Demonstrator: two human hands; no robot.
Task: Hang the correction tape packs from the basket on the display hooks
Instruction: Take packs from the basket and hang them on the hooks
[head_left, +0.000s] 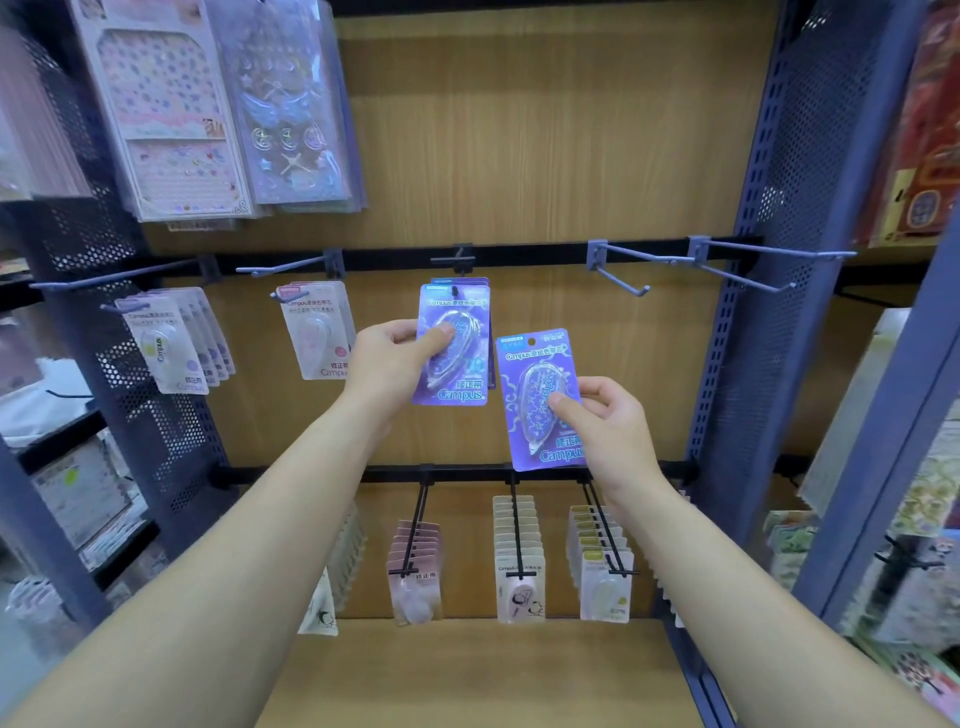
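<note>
Purple pack (452, 345): seems on centre hook (460, 258), view unclear; left grip (395, 358) clasps it to steady stack (482, 283). Second pack (540, 400): off-hook, just beside, pinched in right grip (608, 421), hole uppermost, ready for threading. Basket n/v.

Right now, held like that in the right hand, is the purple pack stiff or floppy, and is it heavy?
Probably stiff: the purple pack looks flat and unbent though the right hand pinches only one side. Likely light, since that pinch alone carries it. Its glossy clear blister may be slippery.
</note>
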